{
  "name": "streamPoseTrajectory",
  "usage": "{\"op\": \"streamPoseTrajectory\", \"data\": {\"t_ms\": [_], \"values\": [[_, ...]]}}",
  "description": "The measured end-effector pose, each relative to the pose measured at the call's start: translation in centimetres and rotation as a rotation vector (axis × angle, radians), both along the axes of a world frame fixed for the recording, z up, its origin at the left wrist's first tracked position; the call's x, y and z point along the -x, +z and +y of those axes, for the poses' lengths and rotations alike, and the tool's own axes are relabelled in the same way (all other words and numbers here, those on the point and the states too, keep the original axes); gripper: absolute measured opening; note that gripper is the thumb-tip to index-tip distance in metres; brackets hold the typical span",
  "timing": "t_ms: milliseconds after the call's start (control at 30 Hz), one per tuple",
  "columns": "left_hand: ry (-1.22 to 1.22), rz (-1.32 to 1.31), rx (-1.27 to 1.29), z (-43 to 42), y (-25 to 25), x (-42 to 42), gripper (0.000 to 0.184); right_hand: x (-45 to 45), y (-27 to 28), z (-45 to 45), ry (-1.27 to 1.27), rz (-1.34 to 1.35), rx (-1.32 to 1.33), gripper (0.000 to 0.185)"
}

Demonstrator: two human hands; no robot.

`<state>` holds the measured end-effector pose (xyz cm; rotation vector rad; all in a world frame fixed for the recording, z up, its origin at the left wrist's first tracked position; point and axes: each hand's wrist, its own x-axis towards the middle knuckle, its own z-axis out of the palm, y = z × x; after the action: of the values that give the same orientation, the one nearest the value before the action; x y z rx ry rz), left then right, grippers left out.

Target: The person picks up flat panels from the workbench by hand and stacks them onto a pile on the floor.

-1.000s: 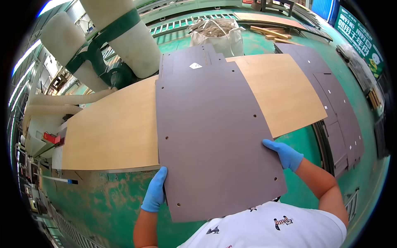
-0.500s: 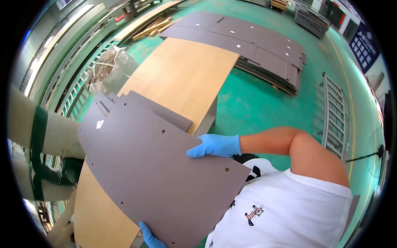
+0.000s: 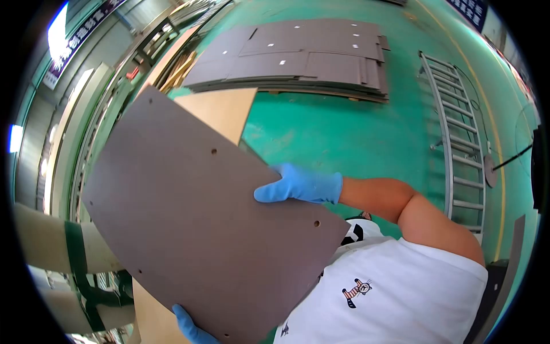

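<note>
I hold a large grey-brown board [image 3: 206, 206] with small round holes along its edges, tilted in front of my body. My right hand [image 3: 298, 183], in a blue glove, grips its upper edge near the corner, thumb on the face and the other fingers hidden behind. At the bottom of the view my left hand [image 3: 192, 328], also blue-gloved, is closed on the opposite edge; only part of it shows. A pale wood-coloured surface [image 3: 223, 112] shows beyond and below the board, which covers most of it.
Stacked grey-brown boards [image 3: 281, 69] with small white labels lie on the green floor [image 3: 321, 137] ahead. A metal ladder [image 3: 452, 126] is at the right. Large pale pipes with green bands [image 3: 74, 246] and long machinery [image 3: 80, 149] flank the left side.
The view has turned, and the floor stack and ladder sit differently in it. The held board appears raised and swung; the other grey-brown pieces beneath its far end no longer show. Both hands keep their grip.
</note>
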<state>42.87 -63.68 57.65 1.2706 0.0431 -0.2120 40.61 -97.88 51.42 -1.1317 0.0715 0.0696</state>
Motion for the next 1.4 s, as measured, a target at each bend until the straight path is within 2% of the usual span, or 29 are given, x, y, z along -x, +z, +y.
{"op": "streamPoseTrajectory", "data": {"t_ms": [100, 167, 200, 267, 333, 367, 433, 500, 567, 633, 767, 800, 833, 867, 900, 933, 1000, 1067, 1100, 1267, 1333, 1400], "values": [[-0.093, -0.043, 0.13, -7.5, 0.0, 2.6, 0.059, 6.4, 1.1, -7.0, -0.178, -0.077, 0.047, 0.075], [-0.17, -0.085, 0.232, -14.6, -1.3, 4.3, 0.058, 13.0, 2.3, -13.3, -0.241, -0.119, 0.1, 0.074], [-0.253, -0.149, 0.236, -15.0, -2.9, 3.2, 0.061, 15.4, 3.3, -14.6, -0.317, -0.165, 0.154, 0.073], [-0.273, -0.361, -0.006, -19.6, -8.6, -0.9, 0.058, 20.3, 3.2, -20.5, -0.447, -0.239, 0.238, 0.072], [-0.441, -0.276, 0.112, -24.3, -8.6, -1.5, 0.058, 22.9, 1.3, -24.3, -0.573, -0.127, 0.07, 0.069], [-0.553, -0.269, 0.043, -27.8, -9.4, -2.6, 0.054, 25.0, 0.3, -26.0, -0.58, -0.118, 0.068, 0.069], [-0.58, -0.25, 0.114, -37.0, -10.6, -1.9, 0.044, 28.1, -1.2, -29.1, -0.923, -0.049, 0.201, 0.07], [-0.697, -0.282, 0.093, -44.4, -12.5, -0.4, 0.044, 31.7, -6.0, -32.7, -1.072, -0.149, 0.269, 0.072], [-0.814, -0.209, -0.014, -50.2, -18.6, -1.2, 0.048, 35.8, -9.5, -35.0, -1.212, -0.023, 0.208, 0.073], [-0.948, -0.197, 0.055, -57.3, -20.3, 2.1, 0.05, 39.4, -11.9, -37.3, -1.318, -0.003, 0.243, 0.073], [-1.23, -0.173, 0.146, -73.9, -24.0, 5.3, 0.048, 44.1, -13.1, -43.8, -1.615, 0.091, 0.373, 0.073], [-1.29, -0.136, 0.142, -80.7, -26.0, 7.2, 0.046, 45.5, -13.2, -46.8, -1.68, 0.15, 0.325, 0.073], [-1.288, -0.154, 0.147, -81.3, -25.6, 7.9, 0.043, 45.8, -12.0, -45.6, -1.693, 0.14, 0.283, 0.072], [-1.372, -0.163, 0.154, -82.3, -26.1, 8.9, 0.045, 47.5, -13.5, -44.4, -1.776, 0.1, 0.288, 0.069], [-1.498, -0.071, 0.174, -87.6, -26.7, 11.9, 0.048, 50.4, -14.6, -46.6, -1.852, 0.141, 0.314, 0.066], [-1.631, -0.045, 0.151, -91.6, -25.4, 11.5, 0.051, 49.3, -15.1, -47.7, -1.854, 0.156, 0.309, 0.066], [-1.76, 0.052, 0.18, -98.8, -24.5, 14.7, 0.058, 49.8, -14.3, -50.9, -2.08, 0.4, 0.226, 0.059], [-1.918, 0.123, 0.131, -106.0, -23.1, 16.7, 0.068, 50.5, -14.6, -54.0, -2.099, 0.391, 0.172, 0.057], [-1.902, 0.167, 0.108, -111.7, -24.3, 18.5, 0.068, 52.0, -15.4, -58.2, -2.139, 0.356, 0.101, 0.055], [-2.035, 0.001, -0.152, -121.7, -23.7, 23.3, 0.066, 56.3, -19.2, -63.6, -2.225, 0.391, 0.035, 0.057], [-2.06, 0.041, -0.102, -126.6, -26.4, 25.6, 0.069, 58.3, -21.5, -67.9, -2.199, 0.363, -0.04, 0.057], [-2.062, 0.052, -0.044, -132.1, -26.9, 27.4, 0.071, 59.6, -22.9, -73.5, -2.198, 0.356, -0.04, 0.058]]}}
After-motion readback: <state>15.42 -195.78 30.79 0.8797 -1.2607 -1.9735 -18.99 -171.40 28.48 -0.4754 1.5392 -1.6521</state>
